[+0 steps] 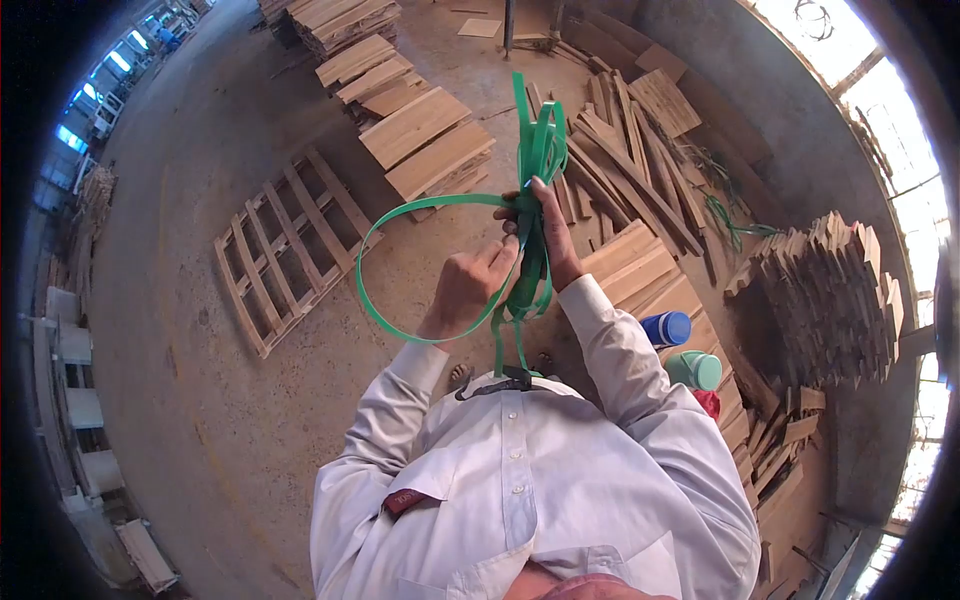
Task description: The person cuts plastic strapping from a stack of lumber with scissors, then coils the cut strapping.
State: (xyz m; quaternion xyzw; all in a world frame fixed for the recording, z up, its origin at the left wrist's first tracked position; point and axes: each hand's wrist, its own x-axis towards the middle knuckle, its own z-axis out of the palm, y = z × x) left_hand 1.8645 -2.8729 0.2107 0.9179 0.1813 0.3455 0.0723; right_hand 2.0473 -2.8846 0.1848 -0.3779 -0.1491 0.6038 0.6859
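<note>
Head view, looking straight down over a pale shirt. Green plastic strap [520, 215] held up at chest height between both hands, well above the concrete floor [200, 400]. Left hand [468, 285] closed in a fist around the strap where a wide loop [375, 270] swings out to the side. Right hand [545, 235] clamped on the bundled strands, fingers pinching them together just above the fist; loose ends standing up past the fingertips, more tails hanging down toward the chest.

Likely trouble: springy strap slipping out of the pinch and whipping back toward the face, given how stiffly the ends stand. Also a risk of the big loop twisting or snagging on the hanging tails, tangling the bundle. Thin edges drawn through a bare fist could cut the palm.

Hard to make out: how many strands run through the right hand, and whether a knot sits between the hands, hidden by the fingers. Dark object [495, 383] at the collar, where the tails end, unclear, possibly a clip or buckle. Wooden pallet [290, 245], stacked planks [425, 140], a blue cap [667, 327] and a green cap [697, 369] lying around; bodies under the caps cut off by the sleeve and boards. Feet mostly hidden.
</note>
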